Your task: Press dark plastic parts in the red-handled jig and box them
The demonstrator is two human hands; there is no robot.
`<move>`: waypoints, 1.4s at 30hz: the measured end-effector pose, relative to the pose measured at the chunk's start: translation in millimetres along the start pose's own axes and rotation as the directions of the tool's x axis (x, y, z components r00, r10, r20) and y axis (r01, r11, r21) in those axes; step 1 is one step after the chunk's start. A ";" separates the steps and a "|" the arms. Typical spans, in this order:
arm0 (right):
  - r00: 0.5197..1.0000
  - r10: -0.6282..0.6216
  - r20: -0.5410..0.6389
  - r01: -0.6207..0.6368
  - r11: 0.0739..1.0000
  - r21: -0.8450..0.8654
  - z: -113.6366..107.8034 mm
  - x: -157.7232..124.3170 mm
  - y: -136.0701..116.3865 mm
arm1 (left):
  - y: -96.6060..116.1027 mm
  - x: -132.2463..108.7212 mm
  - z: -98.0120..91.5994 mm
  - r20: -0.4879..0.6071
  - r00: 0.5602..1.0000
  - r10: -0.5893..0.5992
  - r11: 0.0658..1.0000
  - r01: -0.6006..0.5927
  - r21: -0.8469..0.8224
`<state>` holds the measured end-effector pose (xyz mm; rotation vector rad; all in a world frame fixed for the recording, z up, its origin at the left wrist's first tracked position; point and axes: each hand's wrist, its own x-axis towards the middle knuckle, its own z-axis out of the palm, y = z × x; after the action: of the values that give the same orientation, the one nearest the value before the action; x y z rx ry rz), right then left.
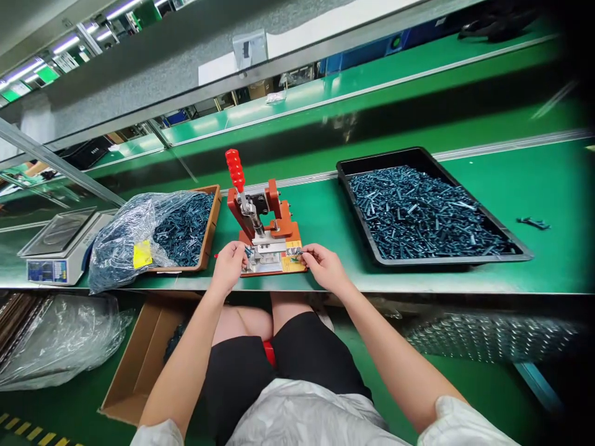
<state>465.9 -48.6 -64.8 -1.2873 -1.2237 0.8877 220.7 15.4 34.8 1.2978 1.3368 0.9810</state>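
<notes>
A toggle-clamp press with an orange-red frame stands at the table's front edge, its red handle upright. At the left side of its metal fixture, my left hand pinches a small dark blue-green part. My right hand is at the fixture's right side, thumb and finger closed on a small dark part; its exact kind is too small to tell. Left of the press sits a brown tray of similar dark parts, partly under a clear plastic bag.
A black tray heaped with small blue-green parts stands on the right, with a few loose parts beyond it. A weighing scale is at the far left. Below the table edge are a cardboard box and bubble wrap.
</notes>
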 end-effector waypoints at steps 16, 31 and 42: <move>0.999 -0.028 0.022 0.029 0.998 -0.051 0.7 0.1 8.6 | -27.3 12.5 -9.0 0.098 0.971 0.220 0.931 -0.239 0.276; 0.994 -0.110 -0.011 0.106 0.977 -0.184 -0.3 0.8 -5.3 | -19.8 7.7 -8.7 0.102 0.901 0.421 0.730 -0.404 0.552; 0.995 -0.103 -0.002 0.100 0.972 -0.211 -0.1 -0.1 -7.6 | -15.3 13.4 -6.8 0.034 0.942 0.335 0.837 -0.314 0.448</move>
<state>464.9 -49.7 -57.4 -1.3816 -1.3891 0.6890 212.0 27.7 19.7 1.9159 1.4604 0.9625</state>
